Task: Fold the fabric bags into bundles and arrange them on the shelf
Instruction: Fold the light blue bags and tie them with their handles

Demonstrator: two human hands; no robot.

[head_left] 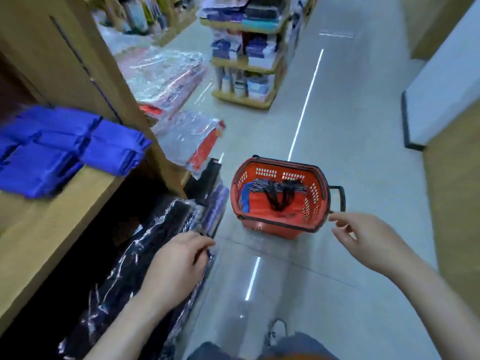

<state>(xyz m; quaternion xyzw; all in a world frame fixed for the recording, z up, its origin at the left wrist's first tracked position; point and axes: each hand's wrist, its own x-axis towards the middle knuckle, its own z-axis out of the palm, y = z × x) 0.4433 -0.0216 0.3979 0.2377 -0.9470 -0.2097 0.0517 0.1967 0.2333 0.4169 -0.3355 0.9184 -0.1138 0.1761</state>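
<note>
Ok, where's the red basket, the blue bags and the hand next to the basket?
Red basket (270, 229): head view, its near outer wall.
Blue bags (52, 152): head view, middle of the folded stack.
Right hand (363, 240): head view, the middle of the hand.

L hand (176, 263) lies palm-down on the dark plastic-wrapped packs (145, 255) below the wooden shelf (52, 229), fingers bent at their aisle-side edge, grip or not, can't tell. R hand (363, 240) reaches out, fingers loose, right by the near-right corner of the red basket (280, 227) on the floor (350, 152), orange bag (262, 203) w/ black handles inside. Blue folded bundles (65, 149) sit along the shelf's front edge.
</note>
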